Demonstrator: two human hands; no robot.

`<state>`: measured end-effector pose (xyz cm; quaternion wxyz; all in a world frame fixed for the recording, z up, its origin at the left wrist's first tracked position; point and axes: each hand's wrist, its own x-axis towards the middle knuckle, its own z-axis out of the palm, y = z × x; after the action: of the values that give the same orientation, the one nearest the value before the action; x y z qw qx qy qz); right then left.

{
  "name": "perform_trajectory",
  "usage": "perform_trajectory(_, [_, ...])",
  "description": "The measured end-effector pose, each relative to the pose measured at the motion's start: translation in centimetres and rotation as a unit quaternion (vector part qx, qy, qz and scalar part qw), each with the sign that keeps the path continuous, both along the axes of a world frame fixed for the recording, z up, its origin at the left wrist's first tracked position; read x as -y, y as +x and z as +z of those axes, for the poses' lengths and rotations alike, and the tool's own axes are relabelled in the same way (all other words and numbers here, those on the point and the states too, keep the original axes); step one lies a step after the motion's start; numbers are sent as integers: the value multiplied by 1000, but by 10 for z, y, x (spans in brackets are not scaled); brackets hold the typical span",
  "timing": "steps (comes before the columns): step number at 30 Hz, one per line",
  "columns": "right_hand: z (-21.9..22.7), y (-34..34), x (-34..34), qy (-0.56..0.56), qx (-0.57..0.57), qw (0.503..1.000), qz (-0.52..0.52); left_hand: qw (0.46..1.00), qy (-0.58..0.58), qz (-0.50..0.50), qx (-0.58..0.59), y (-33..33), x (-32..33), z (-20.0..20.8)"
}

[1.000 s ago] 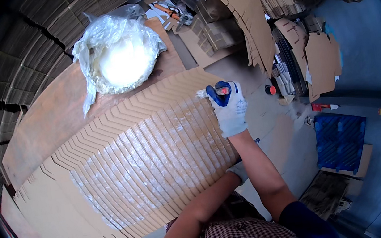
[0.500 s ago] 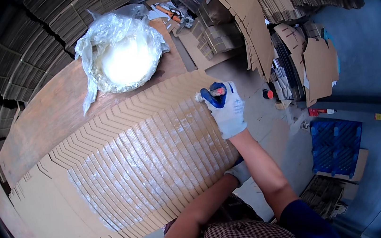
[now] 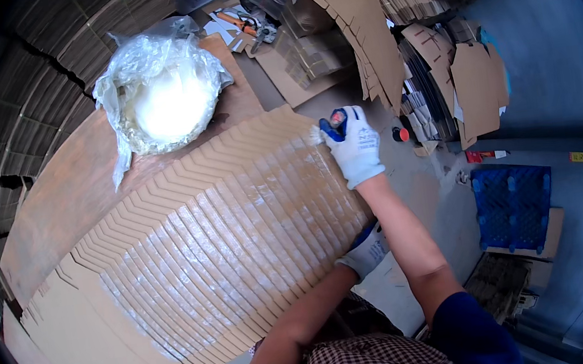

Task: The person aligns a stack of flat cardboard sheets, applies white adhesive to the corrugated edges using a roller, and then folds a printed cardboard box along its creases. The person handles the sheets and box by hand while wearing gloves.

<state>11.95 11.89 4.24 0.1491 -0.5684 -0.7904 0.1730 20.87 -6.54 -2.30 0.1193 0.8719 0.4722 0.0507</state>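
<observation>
A fanned row of cardboard sheets (image 3: 126, 202) lies across the table, its overlapping strips coated with a wet, shiny white film. At the far right end of the row, my gloved right hand (image 3: 356, 146) is closed around a brush with a reddish handle end. The brush's pale bristles (image 3: 316, 135) rest at the corner of the last sheet. My gloved left hand (image 3: 368, 254) is against the near right edge of the row, below my right forearm, its fingers mostly hidden. Beyond the sheets stands a round plastic-wrapped basin (image 3: 122, 115) with bright white paste inside.
The wooden tabletop (image 3: 55, 214) shows behind the sheets. Bundled cardboard stacks (image 3: 27, 105) rise at the left, with more flat cardboard (image 3: 480, 90) at the right. An orange-handled tool (image 3: 237, 23) lies at the back. A blue plastic pallet (image 3: 514, 207) stands at the right.
My right hand has moved slightly right with the brush, to the outer corner of the last sheet. More of my left hand shows at the near edge. The whole view has shifted a little.
</observation>
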Motion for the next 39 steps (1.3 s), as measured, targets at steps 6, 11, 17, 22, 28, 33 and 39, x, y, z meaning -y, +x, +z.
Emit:
perform_trajectory(6, [10, 25, 38, -54, -34, 994, 85, 997, 63, 15, 41, 11, 6, -22])
perform_trajectory(11, [22, 57, 32, -76, 12, 995, 63, 999, 6, -38, 2, 11, -3, -8])
perform_trajectory(17, [10, 99, 62, -117, -2, 983, 141, 998, 8, -35, 57, 25, 2, -26])
perform_trajectory(22, [37, 115, 57, -132, 10, 990, 51, 998, 30, -50, -15, 13, -16, -14])
perform_trajectory(28, [23, 133, 93, -170, 40, 978, 112, 994, 73, 1, 81, 17, -2, -26])
perform_trajectory(33, [35, 155, 80, -134, 49, 989, 47, 997, 35, -75, -9, 10, -13, -10])
perform_trajectory(39, [28, 153, 99, -157, -7, 983, 98, 870, 399, 100, -270, 29, -3, -63])
